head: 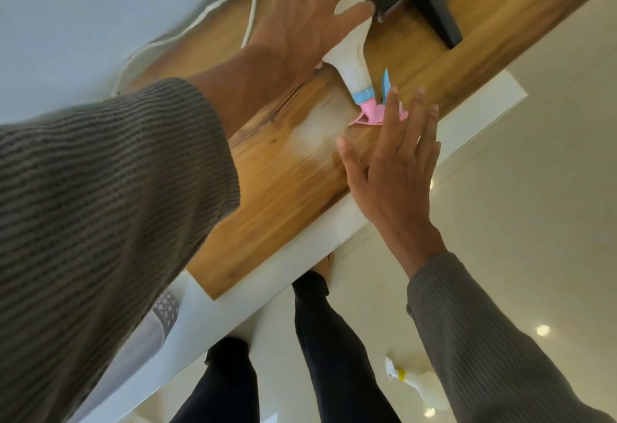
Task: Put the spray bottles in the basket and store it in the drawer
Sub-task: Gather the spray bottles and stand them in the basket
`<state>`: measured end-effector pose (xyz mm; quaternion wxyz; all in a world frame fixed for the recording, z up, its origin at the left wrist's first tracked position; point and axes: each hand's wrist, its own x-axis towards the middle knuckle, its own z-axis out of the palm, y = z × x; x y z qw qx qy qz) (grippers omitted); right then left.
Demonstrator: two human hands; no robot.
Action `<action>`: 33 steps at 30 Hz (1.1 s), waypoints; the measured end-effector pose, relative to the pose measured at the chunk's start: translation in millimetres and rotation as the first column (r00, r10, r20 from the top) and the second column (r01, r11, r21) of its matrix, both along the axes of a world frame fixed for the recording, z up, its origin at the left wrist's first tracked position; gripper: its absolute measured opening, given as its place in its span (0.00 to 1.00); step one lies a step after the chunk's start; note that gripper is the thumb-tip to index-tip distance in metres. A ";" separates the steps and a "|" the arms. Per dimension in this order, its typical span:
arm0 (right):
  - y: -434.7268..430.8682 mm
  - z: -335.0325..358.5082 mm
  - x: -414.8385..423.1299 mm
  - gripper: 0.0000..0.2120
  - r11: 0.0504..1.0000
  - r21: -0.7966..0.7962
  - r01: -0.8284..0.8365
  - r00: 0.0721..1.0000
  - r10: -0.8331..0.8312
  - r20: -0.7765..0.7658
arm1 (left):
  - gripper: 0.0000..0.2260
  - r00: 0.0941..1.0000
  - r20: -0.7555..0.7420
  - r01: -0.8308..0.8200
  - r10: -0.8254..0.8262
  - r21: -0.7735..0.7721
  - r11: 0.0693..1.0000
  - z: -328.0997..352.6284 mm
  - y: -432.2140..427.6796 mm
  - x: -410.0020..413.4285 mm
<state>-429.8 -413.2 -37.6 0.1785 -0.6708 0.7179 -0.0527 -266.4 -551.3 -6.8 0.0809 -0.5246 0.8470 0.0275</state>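
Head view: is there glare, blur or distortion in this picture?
Head view: glare whitens the wooden tabletop beside the spray bottle; ceiling lights reflect on the glossy floor; the left hand is slightly motion-blurred; wide-angle tilt skews the table edges.

White spray bottle (pixel 350 52) flat on wood

Light: we see soft, even daylight, bright overall.
Glare: pale sheen on the wooden tabletop (pixel 300 169) at centre; small round reflections on the glossy floor (pixel 534 255), lower right.
Shadows: faint, diffuse.
Blur: both hands slightly smeared; a white bottle (pixel 420 386) at lower right is unsharp.
Distortion: we note wide-angle stretching at the edges.
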 end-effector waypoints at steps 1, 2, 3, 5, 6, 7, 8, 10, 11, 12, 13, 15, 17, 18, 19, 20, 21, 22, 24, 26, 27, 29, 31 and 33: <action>2.8 0.8 2.1 0.40 1.000 -0.019 0.006 1.000 -0.006 0.023 | 0.37 0.999 -0.014 -0.039 0.039 0.010 0.999 0.1 7.8 2.6; 6.9 2.7 5.2 0.39 0.999 -0.050 0.015 0.998 -0.012 0.055 | 0.37 0.996 -0.029 -0.086 0.087 0.024 0.996 0.3 18.1 6.9; 11.1 5.4 9.1 0.38 0.995 -0.093 0.028 0.995 -0.019 0.095 | 0.38 0.987 -0.054 -0.148 0.150 0.037 0.988 0.4 30.2 12.1; 21.3 13.4 20.0 0.37 0.977 -0.196 0.086 0.980 -0.047 0.195 | 0.38 0.940 -0.137 -0.304 0.312 0.077 0.950 0.9 61.6 25.3; 27.1 18.2 27.1 0.38 0.964 -0.231 0.132 0.962 -0.069 0.263 | 0.39 0.894 -0.195 -0.390 0.404 0.107 0.915 1.5 80.8 32.9; 31.3 23.4 33.3 0.38 0.954 -0.241 0.181 0.935 -0.091 0.342 | 0.39 0.831 -0.264 -0.469 0.489 0.141 0.872 2.4 100.0 39.3; 35.7 29.3 40.5 0.39 0.950 -0.220 0.222 0.897 -0.110 0.428 | 0.40 0.757 -0.335 -0.538 0.562 0.171 0.826 3.6 120.3 45.5; 49.5 44.2 62.7 0.41 0.963 -0.111 0.247 0.792 -0.135 0.596 | 0.40 0.575 -0.466 -0.659 0.672 0.223 0.719 7.8 167.1 61.5; 57.8 52.4 75.1 0.40 0.974 -0.051 0.221 0.738 -0.133 0.662 | 0.40 0.471 -0.522 -0.713 0.710 0.248 0.655 10.7 190.9 68.4; 67.4 60.0 88.4 0.37 0.985 -0.023 0.173 0.701 -0.107 0.705 | 0.39 0.373 -0.568 -0.759 0.734 0.268 0.593 14.5 214.5 74.9; 78.1 66.8 102.5 0.35 0.993 -0.028 0.116 0.681 -0.059 0.730 | 0.39 0.291 -0.605 -0.791 0.741 0.283 0.542 18.7 237.5 80.8; 100.5 79.0 130.9 0.28 0.997 -0.080 0.000 0.636 0.062 0.769 | 0.38 0.159 -0.686 -0.819 0.710 0.310 0.482 25.3 280.9 91.6; 125.4 86.7 161.8 0.23 0.990 -0.107 -0.088 0.568 0.139 0.811 | 0.38 0.050 -0.743 -0.836 0.668 0.334 0.434 29.6 321.2 105.5; 137.2 89.6 176.1 0.20 0.987 -0.110 -0.115 0.543 0.156 0.825 | 0.38 0.008 -0.756 -0.849 0.655 0.341 0.404 31.0 338.8 112.8; 148.3 92.3 190.1 0.19 0.985 -0.111 -0.132 0.532 0.165 0.830 | 0.39 -0.025 -0.765 -0.864 0.644 0.340 0.370 32.3 355.3 120.9; 158.4 94.5 203.4 0.17 0.983 -0.113 -0.147 0.530 0.175 0.830 | 0.39 -0.049 -0.771 -0.878 0.635 0.336 0.340 33.8 370.2 129.5; 167.0 96.8 215.5 0.16 0.978 -0.123 -0.169 0.530 0.195 0.825 | 0.39 -0.061 -0.770 -0.888 0.635 0.332 0.317 35.4 383.2 138.4; 174.6 99.5 227.2 0.14 0.970 -0.143 -0.198 0.534 0.229 0.814 | 0.39 -0.060 -0.760 -0.894 0.647 0.330 0.304 37.2 394.5 147.6; 187.2 103.2 249.2 0.11 0.945 -0.200 -0.258 0.563 0.316 0.764 | 0.39 -0.008 -0.714 -0.904 0.700 0.305 0.301 40.1 413.2 165.6; 197.2 103.1 268.9 0.11 0.916 -0.254 -0.310 0.605 0.396 0.691 | 0.38 0.060 -0.672 -0.906 0.738 0.273 0.322 39.8 426.2 181.2; 201.8 102.1 276.9 0.13 0.905 -0.267 -0.330 0.624 0.422 0.658 | 0.37 0.074 -0.661 -0.904 0.746 0.272 0.331 38.6 430.1 187.8; 208.9 98.5 289.7 0.14 0.895 -0.269 -0.356 0.641 0.443 0.627 | 0.36 0.076 -0.646 -0.894 0.759 0.293 0.338 35.1 433.1 200.3; 213.0 94.0 297.7 0.13 0.897 -0.252 -0.363 0.648 0.437 0.623 | 0.35 0.080 -0.632 -0.885 0.771 0.311 0.347 31.2 431.4 210.0; 214.2 88.6 304.3 0.13 0.903 -0.231 -0.362 0.656 0.423 0.625 | 0.35 0.082 -0.616 -0.874 0.784 0.334 0.353 27.2 426.5 218.5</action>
